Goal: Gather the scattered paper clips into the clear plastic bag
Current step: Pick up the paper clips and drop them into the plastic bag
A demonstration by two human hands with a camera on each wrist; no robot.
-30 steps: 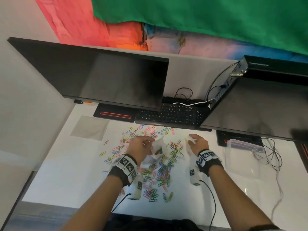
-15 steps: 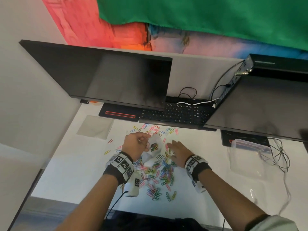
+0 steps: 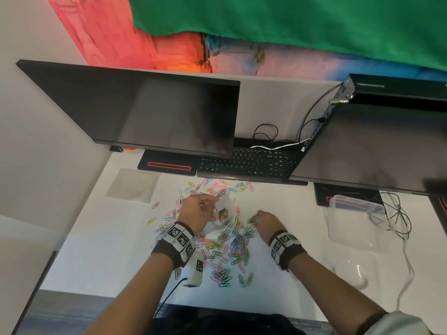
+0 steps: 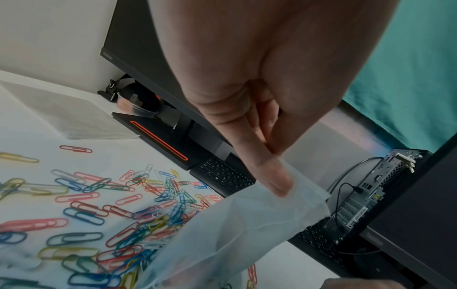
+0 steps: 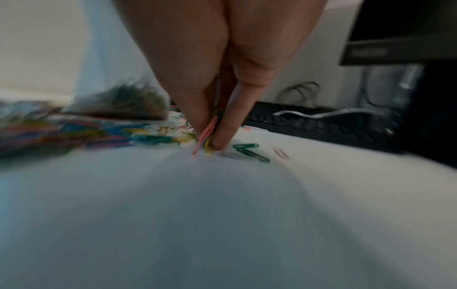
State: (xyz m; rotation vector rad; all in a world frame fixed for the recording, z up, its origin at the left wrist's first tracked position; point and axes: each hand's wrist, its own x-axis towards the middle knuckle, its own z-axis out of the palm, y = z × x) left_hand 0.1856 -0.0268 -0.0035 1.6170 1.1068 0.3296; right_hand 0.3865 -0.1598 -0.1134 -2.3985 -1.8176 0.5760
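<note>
Coloured paper clips [image 3: 232,245] lie scattered over the white desk [image 3: 101,252], also spread below my left hand [image 4: 274,176] in the left wrist view. That left hand [image 3: 200,210] pinches the rim of the clear plastic bag [image 3: 223,212] and holds it up; a clump of clips sits inside it. The bag [image 4: 235,234] hangs from my thumb and fingers. To the right of the bag, my right hand [image 3: 262,220] is down on the desk and pinches a few paper clips [image 5: 209,133] between its fingertips. Two green clips [image 5: 249,150] lie just beside it.
Two dark monitors [image 3: 150,112] overhang the back of the desk, with a black keyboard [image 3: 249,163] beneath. A clear plastic box [image 3: 355,209] and tangled cables [image 3: 396,218] sit at the right. A grey cloth [image 3: 133,184] lies at the back left.
My right hand came in beside the bag half a second ago, then moved back right and down onto the desk, closing on a few clips. The left hand kept holding the bag up.
</note>
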